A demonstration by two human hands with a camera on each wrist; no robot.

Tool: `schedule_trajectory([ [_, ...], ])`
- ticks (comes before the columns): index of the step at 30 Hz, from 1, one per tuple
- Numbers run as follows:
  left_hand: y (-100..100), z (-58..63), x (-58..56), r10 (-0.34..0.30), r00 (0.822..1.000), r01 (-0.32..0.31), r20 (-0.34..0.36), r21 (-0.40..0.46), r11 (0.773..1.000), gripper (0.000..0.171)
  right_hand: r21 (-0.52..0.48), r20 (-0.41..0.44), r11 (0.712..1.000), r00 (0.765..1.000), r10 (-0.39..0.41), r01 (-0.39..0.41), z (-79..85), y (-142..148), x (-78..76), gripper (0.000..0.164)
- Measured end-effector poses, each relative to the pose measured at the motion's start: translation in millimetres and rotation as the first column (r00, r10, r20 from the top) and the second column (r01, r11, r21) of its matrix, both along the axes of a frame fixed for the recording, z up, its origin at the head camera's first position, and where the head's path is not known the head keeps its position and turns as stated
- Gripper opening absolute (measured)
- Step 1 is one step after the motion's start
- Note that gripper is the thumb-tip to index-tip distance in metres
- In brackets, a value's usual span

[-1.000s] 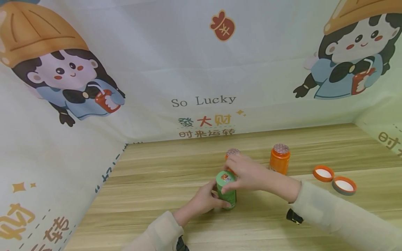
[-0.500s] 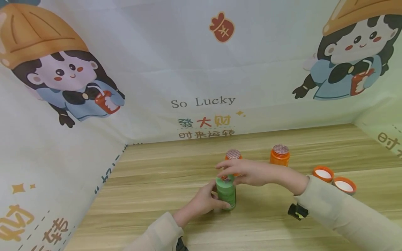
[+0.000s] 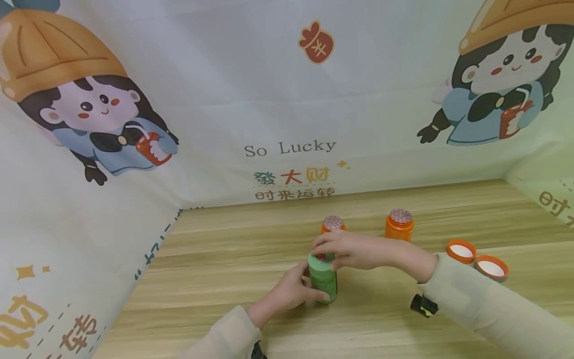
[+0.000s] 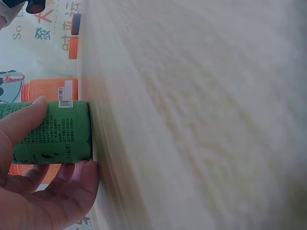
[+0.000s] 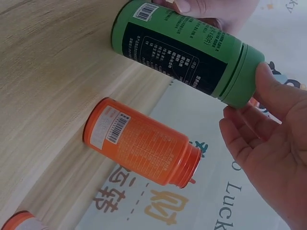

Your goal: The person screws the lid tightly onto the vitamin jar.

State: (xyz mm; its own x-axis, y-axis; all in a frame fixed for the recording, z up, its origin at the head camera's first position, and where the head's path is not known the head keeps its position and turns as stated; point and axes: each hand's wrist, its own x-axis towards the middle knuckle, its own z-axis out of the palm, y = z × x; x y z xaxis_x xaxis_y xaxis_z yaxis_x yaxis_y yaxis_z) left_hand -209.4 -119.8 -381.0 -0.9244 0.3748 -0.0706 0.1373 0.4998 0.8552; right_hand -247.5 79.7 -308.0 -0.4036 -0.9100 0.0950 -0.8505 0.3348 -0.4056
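Observation:
A green bottle (image 3: 324, 281) with a green screw cap (image 5: 243, 76) stands upright on the table. My left hand (image 3: 291, 289) grips its lower body, thumb in front and fingers behind, as the left wrist view also shows. From above, my right hand (image 3: 354, 249) holds the cap's rim between thumb and fingers. In the right wrist view the thumb lies on the cap's edge, and a thin gap line runs between cap and body. The green bottle's label, dark with white print and a barcode, faces the right wrist camera.
Behind the green bottle stands an uncapped orange bottle (image 3: 333, 224) with a patterned seal over its mouth. A second orange bottle (image 3: 399, 227) like it is farther right. Two orange-rimmed caps, a far cap (image 3: 462, 250) and a near cap (image 3: 492, 268), lie inside-up on the wooden table (image 3: 215, 259).
My right hand loosened its hold, with fingers spread over the cap half a second ago, and has come back round the cap's rim. My left hand keeps its grip on the green bottle.

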Motion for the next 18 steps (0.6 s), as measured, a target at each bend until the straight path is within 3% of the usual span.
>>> schedule_trajectory([
  [7, -0.3, -1.5, -0.4, 0.0, 1.0, 0.0, 0.015, 0.006, 1.0, 0.062, 0.034, -0.034, 0.997, 0.997, -0.064, 0.065, -3.8, -3.2, 3.1, 0.042],
  [13, -0.7, -2.0, -0.9, -0.011, 1.0, 0.011, 0.02, 0.017, 1.0, 0.061, -0.024, -0.097, 0.99, 0.985, -0.14, 0.139, -11.1, -8.3, 4.7, 0.044],
  [18, -0.6, -0.8, 0.3, -0.013, 1.0, 0.013, 0.017, 0.017, 1.0, 0.06, -0.055, -0.064, 0.971, 0.969, -0.237, 0.234, -13.6, -12.0, 4.9, 0.046],
])
